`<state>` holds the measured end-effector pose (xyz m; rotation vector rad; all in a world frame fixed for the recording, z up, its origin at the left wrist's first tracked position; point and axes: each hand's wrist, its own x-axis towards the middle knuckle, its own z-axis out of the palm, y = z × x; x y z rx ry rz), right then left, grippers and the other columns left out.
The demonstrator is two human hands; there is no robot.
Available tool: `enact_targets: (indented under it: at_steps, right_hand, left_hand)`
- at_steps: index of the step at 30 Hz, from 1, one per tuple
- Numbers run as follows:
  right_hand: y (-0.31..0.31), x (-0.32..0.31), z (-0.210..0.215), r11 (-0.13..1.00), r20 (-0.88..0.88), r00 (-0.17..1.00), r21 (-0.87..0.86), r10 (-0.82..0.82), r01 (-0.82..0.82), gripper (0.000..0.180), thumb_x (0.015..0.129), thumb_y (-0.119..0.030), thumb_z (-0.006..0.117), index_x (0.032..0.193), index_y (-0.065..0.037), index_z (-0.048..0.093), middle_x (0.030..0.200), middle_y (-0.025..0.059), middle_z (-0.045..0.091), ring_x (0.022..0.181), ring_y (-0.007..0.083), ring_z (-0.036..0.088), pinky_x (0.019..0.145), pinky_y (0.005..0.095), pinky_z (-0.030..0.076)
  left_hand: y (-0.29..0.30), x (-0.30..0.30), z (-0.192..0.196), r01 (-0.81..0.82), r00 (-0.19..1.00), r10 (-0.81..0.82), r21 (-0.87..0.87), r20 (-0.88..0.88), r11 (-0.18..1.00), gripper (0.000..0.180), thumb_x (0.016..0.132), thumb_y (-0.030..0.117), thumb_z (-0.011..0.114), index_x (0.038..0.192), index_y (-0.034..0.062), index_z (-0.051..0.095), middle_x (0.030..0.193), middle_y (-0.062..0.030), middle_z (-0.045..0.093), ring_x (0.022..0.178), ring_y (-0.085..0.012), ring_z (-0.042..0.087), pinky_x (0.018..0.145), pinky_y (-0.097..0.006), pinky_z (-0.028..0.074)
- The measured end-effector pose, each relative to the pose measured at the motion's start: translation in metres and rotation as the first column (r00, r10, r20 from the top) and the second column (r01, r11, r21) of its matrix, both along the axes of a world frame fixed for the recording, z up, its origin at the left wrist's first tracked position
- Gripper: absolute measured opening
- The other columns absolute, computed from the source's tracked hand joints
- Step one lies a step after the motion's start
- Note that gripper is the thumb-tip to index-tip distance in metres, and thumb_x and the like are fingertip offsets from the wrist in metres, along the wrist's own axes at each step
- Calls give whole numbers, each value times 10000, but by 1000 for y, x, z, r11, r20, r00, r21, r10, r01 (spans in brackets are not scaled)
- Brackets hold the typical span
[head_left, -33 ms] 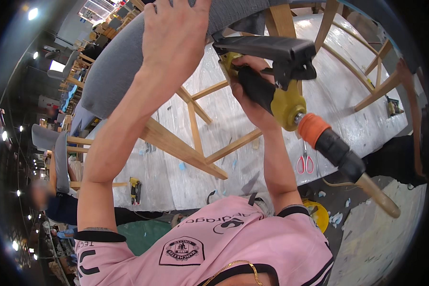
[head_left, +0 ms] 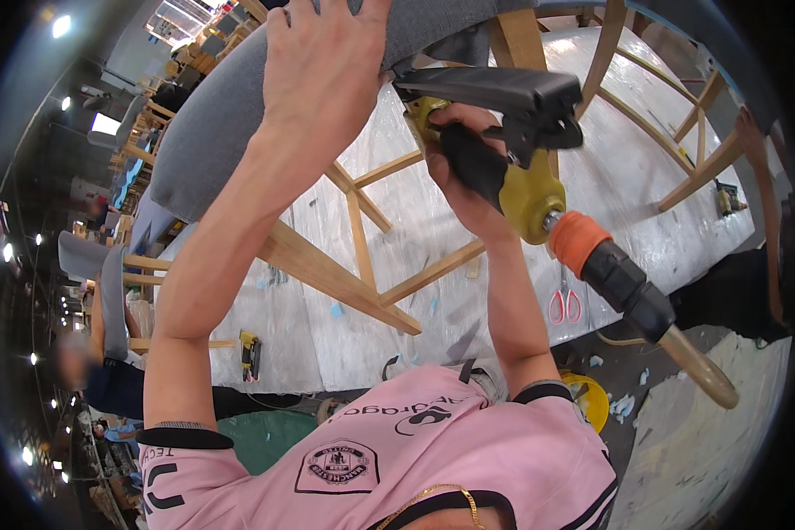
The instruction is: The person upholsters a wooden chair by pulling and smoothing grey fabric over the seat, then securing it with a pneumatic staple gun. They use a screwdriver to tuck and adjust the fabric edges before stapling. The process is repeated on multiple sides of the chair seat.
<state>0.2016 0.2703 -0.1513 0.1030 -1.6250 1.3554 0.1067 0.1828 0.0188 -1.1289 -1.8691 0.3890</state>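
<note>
My left hand (head_left: 322, 66) lies over the grey upholstered part (head_left: 216, 124) of a chair, its fingers spread on the fabric; the fingertips run out past the top edge. My right hand (head_left: 459, 146) is wrapped round the black grip of a yellow-green and black air staple gun (head_left: 530, 199). The gun's nose is up against the chair's underside beside my left wrist, where the exact contact is hidden. From its handle end run an orange-and-black coupling (head_left: 583, 243) and a tan air hose (head_left: 702, 371). The chair's wooden legs (head_left: 336, 278) stretch over the table.
Plastic film covers the worktable (head_left: 318, 344). Red-handled scissors (head_left: 564, 305), another staple gun (head_left: 251, 353) at the left and a tool (head_left: 729, 199) at the far right lie there. More wooden chair legs (head_left: 702, 172) stand at the right. A yellow bucket (head_left: 592, 397) is below the table edge.
The staple gun's coupling and air hose have shifted very slightly down and left. My left hand stays where it was on the chair.
</note>
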Motion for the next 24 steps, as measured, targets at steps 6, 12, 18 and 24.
enact_targets:
  at_steps: [6, 12, 18, 24]
  right_hand:
    - [7, 4, -9, 995, -75, 995, -78, 63, -69, 499, 854, -7, 748, 1327, -20, 590, 1343, 117, 618, 1239, 204, 596, 1062, 330, 453]
    - [-23, 71, -124, 862, 106, 994, -500, -37, 86, 610, 846, -11, 774, 1407, 33, 535, 1357, 135, 604, 1295, 238, 566, 1141, 383, 407]
    - [-59, 202, -242, 391, 547, 836, -781, 50, 488, 339, 824, -48, 773, 1134, 53, 680, 1068, 62, 684, 936, 168, 642, 872, 317, 522]
    - [-79, 240, -342, 175, 698, 631, -705, 338, 687, 330, 823, -187, 768, 1054, 43, 717, 938, 95, 717, 761, 222, 702, 704, 349, 579]
  left_hand:
    - [-8, -7, 33, 25, 947, 26, -156, 320, 987, 904, 765, 278, 814, 1521, 20, 393, 1423, -255, 516, 1297, -399, 530, 1110, -495, 414]
    - [-119, -93, 78, -116, 572, 90, -28, 815, 993, 839, 933, 709, 581, 1563, 165, 475, 1468, -180, 588, 1302, -331, 603, 1119, -422, 440]
    - [-187, -87, 62, -1, 411, -241, 265, 879, 964, 784, 988, 670, 518, 1518, 93, 526, 1501, -152, 569, 1401, -285, 507, 1193, -404, 333]
    - [-208, -34, -84, -118, 671, -643, 909, 370, 400, 915, 841, 329, 802, 1559, -4, 343, 1531, -171, 464, 1386, -281, 484, 1167, -406, 349]
